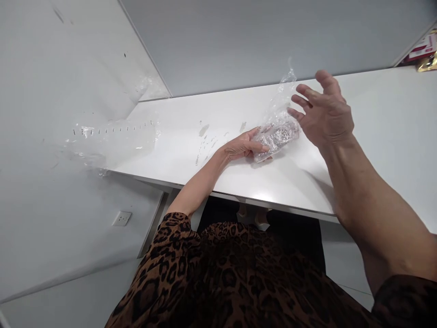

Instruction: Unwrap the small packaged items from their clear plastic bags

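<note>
My left hand grips the near left end of a bundle in clear plastic wrap, thumb on top and fingers partly hidden beneath. What the wrap encloses looks pinkish and glittery, but I cannot make out its kind. A loose, crumpled tail of the clear film sticks up from the far side of the bundle. My right hand is raised just right of that film, palm turned toward it, fingers spread and nothing visibly held. Whether its lowest fingertip touches the film, I cannot tell.
All this is over a white tabletop. At its left end lies a clear plastic sheet with a row of dark marks. Greyish smudges mark the surface. Red and gold packages stand at the far right. A grey panel borders the back.
</note>
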Demonstrator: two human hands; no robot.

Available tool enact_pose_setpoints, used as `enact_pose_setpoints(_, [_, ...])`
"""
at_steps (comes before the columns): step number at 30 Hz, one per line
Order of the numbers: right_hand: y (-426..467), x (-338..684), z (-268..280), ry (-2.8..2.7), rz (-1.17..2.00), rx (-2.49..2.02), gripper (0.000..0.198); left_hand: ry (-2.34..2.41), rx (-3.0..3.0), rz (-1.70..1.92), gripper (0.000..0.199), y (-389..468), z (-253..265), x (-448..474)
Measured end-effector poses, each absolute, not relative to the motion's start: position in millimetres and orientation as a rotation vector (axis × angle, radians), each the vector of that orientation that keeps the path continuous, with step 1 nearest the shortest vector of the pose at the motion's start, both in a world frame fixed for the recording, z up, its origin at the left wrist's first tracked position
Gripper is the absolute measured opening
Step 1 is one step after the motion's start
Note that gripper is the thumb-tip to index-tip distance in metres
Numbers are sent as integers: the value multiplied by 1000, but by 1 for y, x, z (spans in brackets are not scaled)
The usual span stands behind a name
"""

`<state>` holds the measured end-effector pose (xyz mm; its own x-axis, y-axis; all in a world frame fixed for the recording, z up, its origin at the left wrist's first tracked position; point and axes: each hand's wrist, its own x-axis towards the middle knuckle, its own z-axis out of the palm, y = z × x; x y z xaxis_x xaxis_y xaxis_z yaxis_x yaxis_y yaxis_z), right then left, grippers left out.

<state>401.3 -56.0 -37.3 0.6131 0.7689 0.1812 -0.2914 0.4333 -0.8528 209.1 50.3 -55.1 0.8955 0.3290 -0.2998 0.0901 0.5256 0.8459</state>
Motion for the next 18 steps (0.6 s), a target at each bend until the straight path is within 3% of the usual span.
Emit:
enact_pose_setpoints(3, [-47,404,-50,-588,563,-1101,43,409,1019,196,51,53,-54,212])
enact_pose_setpoints(6, [-41,392,-64,-649,640,-1181,46,432,923,330,27,57,-57,217])
enact_pose_setpoints(12, [-42,367,-76,-823,748,-1198,81,580,759,549,25,63,-61,224])
enact_pose_setpoints(18, [-47,364,-70,-823,875,-1218,75,491,709,589,17,59,-61,225])
